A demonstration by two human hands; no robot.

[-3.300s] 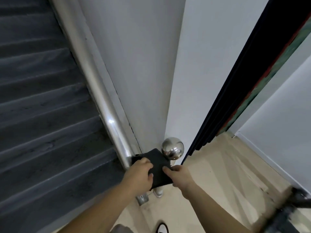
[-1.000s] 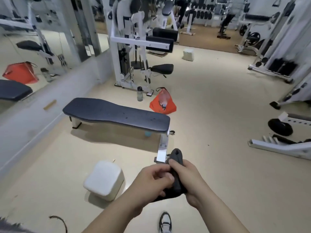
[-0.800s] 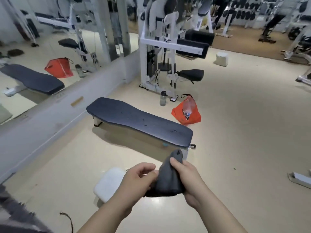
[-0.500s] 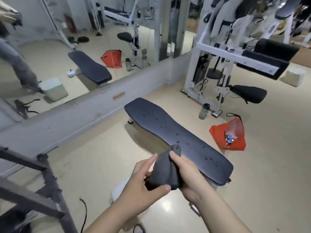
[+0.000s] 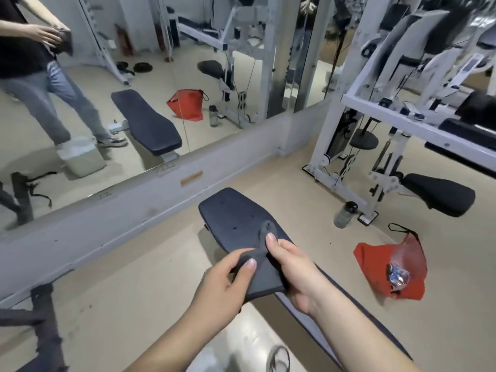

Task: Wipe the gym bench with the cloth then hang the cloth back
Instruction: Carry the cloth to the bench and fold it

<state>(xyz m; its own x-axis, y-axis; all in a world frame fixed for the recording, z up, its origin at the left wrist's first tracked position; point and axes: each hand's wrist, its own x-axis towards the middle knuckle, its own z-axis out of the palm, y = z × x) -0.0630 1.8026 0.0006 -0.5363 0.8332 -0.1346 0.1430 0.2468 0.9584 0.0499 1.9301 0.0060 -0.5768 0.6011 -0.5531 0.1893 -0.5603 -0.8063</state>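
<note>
Holding the cloth point(image 5: 264, 277) in both hands over the gym bench point(image 5: 230, 213).
My left hand point(image 5: 220, 288) grips the dark grey cloth's near edge, thumb on top and fingers curled under; my right hand point(image 5: 292, 264) pinches its upper part, thumb against a raised peak of fabric. I see the cloth above the black pad's near half; whether they touch, I cannot tell. Farther right on the floor lie a red bag point(image 5: 375, 264) and an upright bottle point(image 5: 345, 214); a wall mirror point(image 5: 161, 76) runs behind.
</note>
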